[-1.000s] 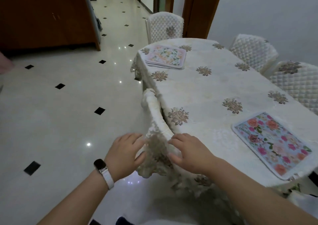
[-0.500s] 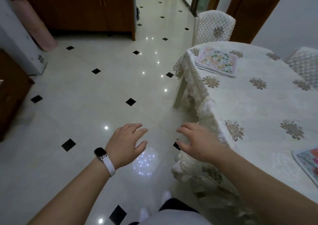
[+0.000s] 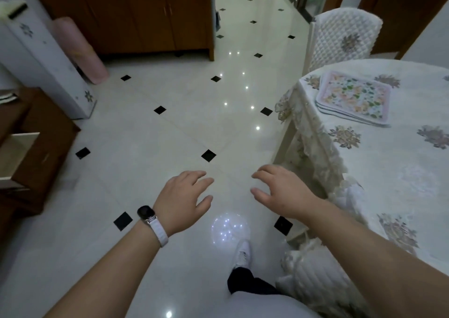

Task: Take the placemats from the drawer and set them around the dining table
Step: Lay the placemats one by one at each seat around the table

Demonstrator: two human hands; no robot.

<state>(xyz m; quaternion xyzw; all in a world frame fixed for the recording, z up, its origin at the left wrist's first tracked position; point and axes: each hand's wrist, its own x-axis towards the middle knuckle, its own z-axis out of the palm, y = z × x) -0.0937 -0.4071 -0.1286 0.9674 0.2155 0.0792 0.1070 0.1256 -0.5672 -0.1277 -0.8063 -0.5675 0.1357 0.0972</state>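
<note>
- The left hand [image 3: 181, 201] and the right hand [image 3: 284, 192] hold nothing; their fingers are apart and a little bent
- The stack of placemats [image 3: 354, 97] lies on the far corner of the dining table [image 3: 401, 171], near the covered chair [image 3: 340, 40]
- Best to walk there and lift only the top mat with both hands, then lay it flat by a seat
- It may be three mats; the edges are too blurry to count
</note>
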